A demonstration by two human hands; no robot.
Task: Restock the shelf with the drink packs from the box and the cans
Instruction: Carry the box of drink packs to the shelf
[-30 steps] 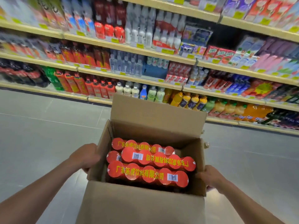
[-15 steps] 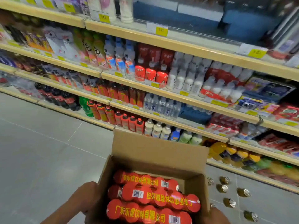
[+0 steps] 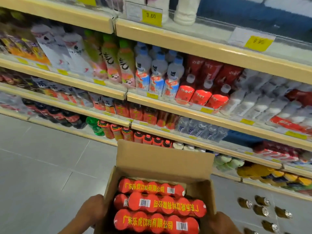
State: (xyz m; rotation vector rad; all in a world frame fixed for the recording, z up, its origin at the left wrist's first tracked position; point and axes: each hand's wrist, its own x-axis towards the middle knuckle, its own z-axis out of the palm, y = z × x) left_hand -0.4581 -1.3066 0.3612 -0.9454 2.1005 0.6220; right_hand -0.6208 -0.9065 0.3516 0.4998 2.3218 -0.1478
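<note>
We are gripping the left wall of the box (image 3: 166,163) with our left hand (image 3: 92,211), knuckles curled against the cardboard low in the view. Our right hand (image 3: 221,223) is pressing against the box's right side. The bottom edge is cutting it off and hiding its fingers, so we cannot tell its grip.

The box is sitting between our hands with its far flap standing upright toward the shelf (image 3: 202,114). Three red drink packs (image 3: 157,203) are lying inside it, yellow lettering up, filling it almost wall to wall.

To our right, several brown cans (image 3: 260,209) with silver tops are grouped on the floor (image 3: 42,166). They are sitting well apart from the box and near the lowest shelf edge. To our left, a wide stretch of grey tile is running up to the shelf's base.

Beyond the flap, cream shelf edges are slanting across the view in tiers. Yellow price tags (image 3: 152,17) are hanging along them, and bottles are crowding right up to the front lips.
</note>
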